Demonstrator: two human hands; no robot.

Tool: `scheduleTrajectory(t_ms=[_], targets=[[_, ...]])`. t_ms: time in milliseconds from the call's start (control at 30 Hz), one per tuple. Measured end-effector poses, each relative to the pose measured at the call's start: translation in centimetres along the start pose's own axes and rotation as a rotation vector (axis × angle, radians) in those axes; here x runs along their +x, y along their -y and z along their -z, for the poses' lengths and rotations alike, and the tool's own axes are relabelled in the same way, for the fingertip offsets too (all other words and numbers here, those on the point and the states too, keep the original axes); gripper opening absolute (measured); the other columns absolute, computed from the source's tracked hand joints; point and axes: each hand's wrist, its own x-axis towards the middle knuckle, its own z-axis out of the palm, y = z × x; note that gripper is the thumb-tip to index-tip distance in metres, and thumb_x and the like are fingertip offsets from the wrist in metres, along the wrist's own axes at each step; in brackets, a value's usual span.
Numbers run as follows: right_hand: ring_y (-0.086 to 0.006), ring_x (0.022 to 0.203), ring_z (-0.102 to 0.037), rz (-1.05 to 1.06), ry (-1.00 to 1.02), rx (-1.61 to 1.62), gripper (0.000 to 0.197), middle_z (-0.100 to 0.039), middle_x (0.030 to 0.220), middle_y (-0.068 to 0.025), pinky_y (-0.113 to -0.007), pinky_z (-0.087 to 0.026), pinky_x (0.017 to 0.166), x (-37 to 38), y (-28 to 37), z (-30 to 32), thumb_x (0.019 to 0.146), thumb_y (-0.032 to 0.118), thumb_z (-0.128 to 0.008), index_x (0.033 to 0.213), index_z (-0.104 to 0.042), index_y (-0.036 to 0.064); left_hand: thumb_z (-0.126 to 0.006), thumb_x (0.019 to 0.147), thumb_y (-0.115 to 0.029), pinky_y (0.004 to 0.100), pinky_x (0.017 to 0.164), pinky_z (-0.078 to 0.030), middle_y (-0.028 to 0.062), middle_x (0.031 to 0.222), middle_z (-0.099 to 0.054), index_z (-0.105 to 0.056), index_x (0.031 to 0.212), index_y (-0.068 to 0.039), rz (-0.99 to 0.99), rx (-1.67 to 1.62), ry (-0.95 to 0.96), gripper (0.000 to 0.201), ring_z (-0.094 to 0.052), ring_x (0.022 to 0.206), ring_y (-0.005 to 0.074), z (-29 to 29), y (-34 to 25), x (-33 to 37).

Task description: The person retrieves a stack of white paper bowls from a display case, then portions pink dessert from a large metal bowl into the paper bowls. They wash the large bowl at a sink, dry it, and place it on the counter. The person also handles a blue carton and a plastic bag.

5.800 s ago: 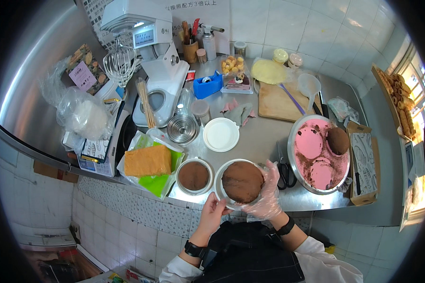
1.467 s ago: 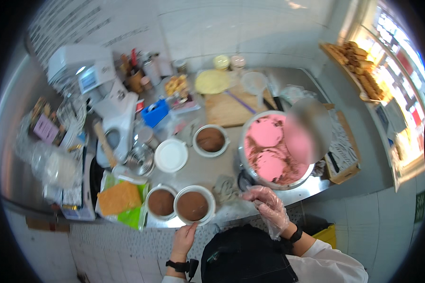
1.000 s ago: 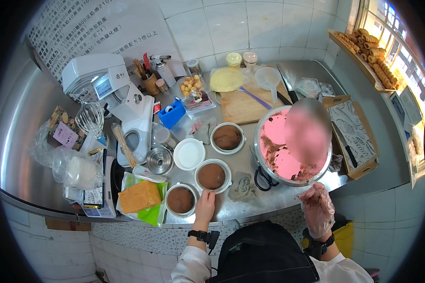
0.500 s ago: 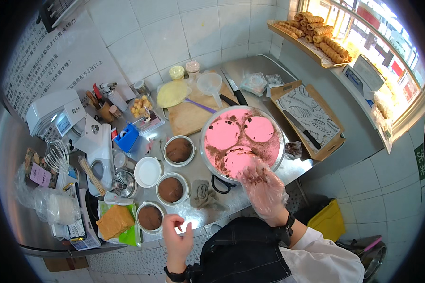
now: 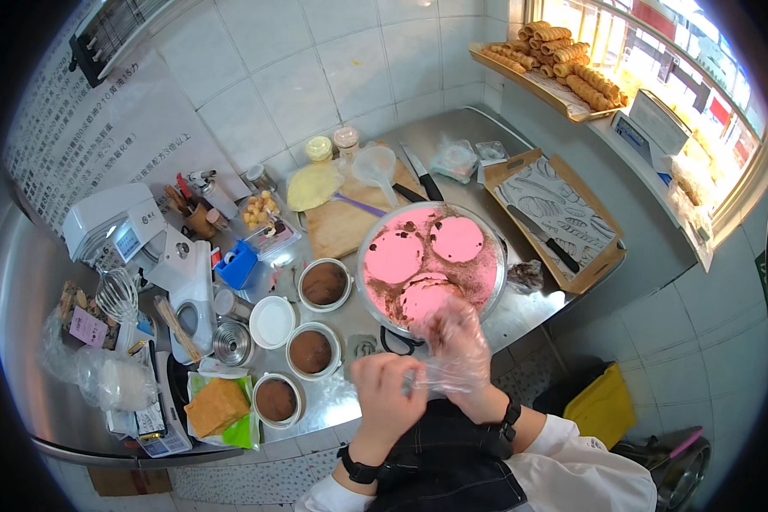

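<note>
A metal table [image 5: 331, 399] carries a crowded spread before a person at work, with a large round pan [image 5: 372, 311] at its front right holding three pink rounds [image 5: 392, 256] dusted in brown. Left of the pan, three white tubs [image 5: 338, 351] with brown tops stand in a slanting row; the nearest sits close to the table's front edge, where a stray sleeve could tip it and spill the contents. The right hand [image 5: 462, 348], sheathed in a clear plastic glove [image 5: 444, 375], hangs over the pan's front edge, its fingers bent, though blur and film hide whether they close on anything. The bare left hand [image 5: 389, 394] meets it near the wrist, its fingers drawn together and apparently pinching the glove's loose cuff. The plastic looks thin, so a hard tug there could tear it and leave scraps near the food, while a slip of the pinch could knock the right hand into the front round. A grey cloth [image 5: 363, 345] and black scissors [image 5: 404, 344] lie by the pan, the handles jutting where a low forearm might snag them. Dark smears [image 5: 440, 322] on the glove could shed onto the pink.
</note>
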Motion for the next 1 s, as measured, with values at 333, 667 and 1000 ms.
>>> scheduleTrajectory(t_ms=[333, 667, 1000], targets=[[-0.0118, 0.095, -0.049, -0.332, 0.880, -0.901, 0.040, -0.049, 0.130, -0.0111, -0.026, -0.041, 0.084, -3.0, -2.0, 4.2, 0.094, 0.008, -0.049, 0.132, -0.042, -0.0001, -0.079, 0.066, -0.011, 0.0326, 0.071, -0.037, 0.0029, 0.068, -0.052, -0.061, 0.064, -0.009, 0.523, 0.083, -0.064, 0.019, -0.048, 0.075, 0.0217, 4.9, 6.5, -4.1], [-0.0351, 0.133, -0.038, 0.232, 0.894, -1.142, 0.043, -0.045, 0.136, -0.0208, -0.043, -0.029, 0.109, -3.1, 0.5, 2.4, 0.086, 0.010, -0.059, 0.127, -0.051, 0.0006, -0.051, 0.097, -0.029, 0.0337, 0.088, -0.046, 0.0045, 0.109, -0.059, -0.049, 0.125, -0.004, 0.931, -1.298, -0.112, 0.037, -0.055, 0.103, 0.0156, 6.3, 7.6, -5.6], [-0.0332, 0.106, -0.059, 0.101, 1.230, -1.052, 0.033, -0.064, 0.113, -0.0125, -0.040, -0.045, 0.095, -2.1, -2.2, 2.7, 0.082, 0.010, -0.063, 0.114, -0.062, 0.0046, -0.044, 0.100, -0.023, 0.0304, 0.078, -0.053, 0.0060, 0.101, -0.063, -0.054, 0.116, -0.005, 1.292, -1.079, -0.229, 0.026, -0.062, 0.091, 0.0154, 6.1, 9.3, -12.1]])
